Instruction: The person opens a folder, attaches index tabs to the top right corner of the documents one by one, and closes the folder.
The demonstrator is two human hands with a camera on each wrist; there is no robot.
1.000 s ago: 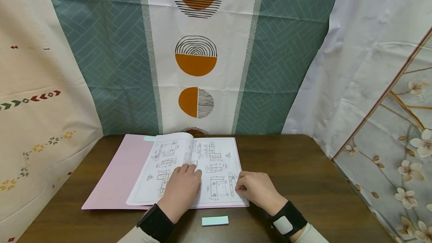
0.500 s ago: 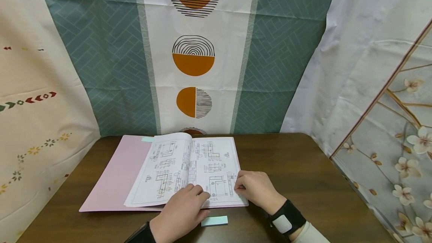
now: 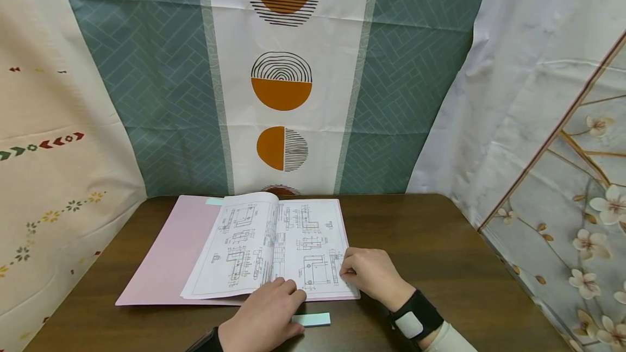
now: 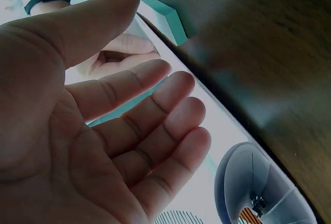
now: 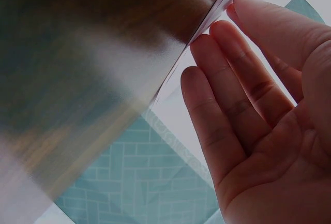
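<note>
A booklet of technical drawings [image 3: 313,249] lies spread on a pink folder [image 3: 156,265], its left leaf curling up at the spine. My left hand [image 3: 269,311] is over the booklet's lower edge near the spine, its fingers relaxed with nothing in them. Beside its thumb, a mint-green sticky note pad [image 3: 315,319] lies on the table, partly covered by the hand; the left wrist view shows the pad [image 4: 165,19] beyond the thumb. At the lower right edge, my right hand [image 3: 374,276] pinches the page margin between thumb and forefinger; in the right wrist view the other fingers [image 5: 207,97] extend alongside.
A mint-green tab [image 3: 214,201] shows at the folder's top, beside the lifted page. The brown wooden table [image 3: 415,227] extends right of the booklet. Patterned cloth [image 3: 283,151] hangs behind the table, with more fabric at both sides.
My left hand has slid off the pages, down toward the table's near side, and is now beside the sticky note pad. The right hand stays at the page edge.
</note>
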